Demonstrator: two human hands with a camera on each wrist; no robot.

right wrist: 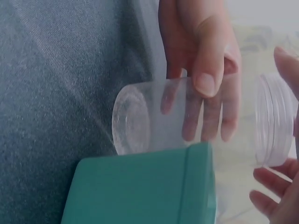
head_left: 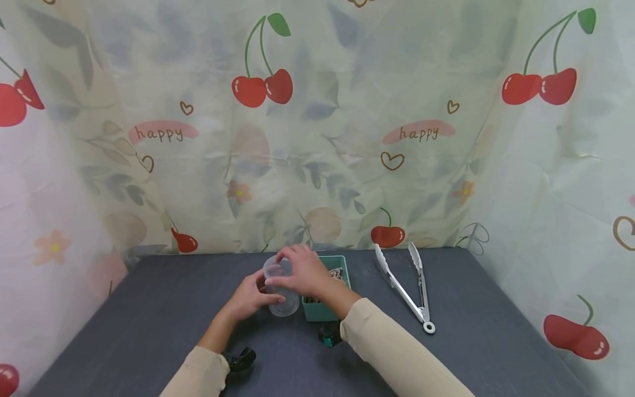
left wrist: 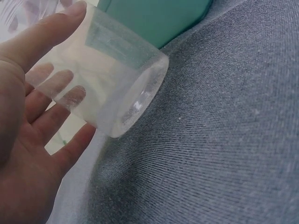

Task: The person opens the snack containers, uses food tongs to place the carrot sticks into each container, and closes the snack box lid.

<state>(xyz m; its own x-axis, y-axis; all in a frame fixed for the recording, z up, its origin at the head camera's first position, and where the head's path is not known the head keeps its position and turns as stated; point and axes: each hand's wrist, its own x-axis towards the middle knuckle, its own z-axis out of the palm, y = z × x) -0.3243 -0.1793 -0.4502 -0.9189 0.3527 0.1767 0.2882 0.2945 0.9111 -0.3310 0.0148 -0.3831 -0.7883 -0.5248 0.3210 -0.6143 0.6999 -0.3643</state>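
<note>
A clear plastic jar (head_left: 284, 302) stands on the dark grey table (head_left: 149, 298), right beside a teal box (head_left: 322, 313). My left hand (head_left: 250, 298) grips the jar's side, thumb in front and fingers behind, as the left wrist view shows: left hand (left wrist: 28, 140), jar (left wrist: 126, 79). My right hand (head_left: 300, 270) comes from above, its fingers curled round the clear lid (head_left: 275, 268) at the jar's top. In the right wrist view the lid (right wrist: 273, 121) sits between the right fingers (right wrist: 275, 196), and the left hand's thumb (right wrist: 205, 70) lies across the jar (right wrist: 140, 116).
The teal box (right wrist: 140, 191) (left wrist: 154, 18) holds several small pale items. Metal tongs (head_left: 407, 286) lie on the table to the right. A cherry-print curtain (head_left: 317, 138) closes off the back and both sides.
</note>
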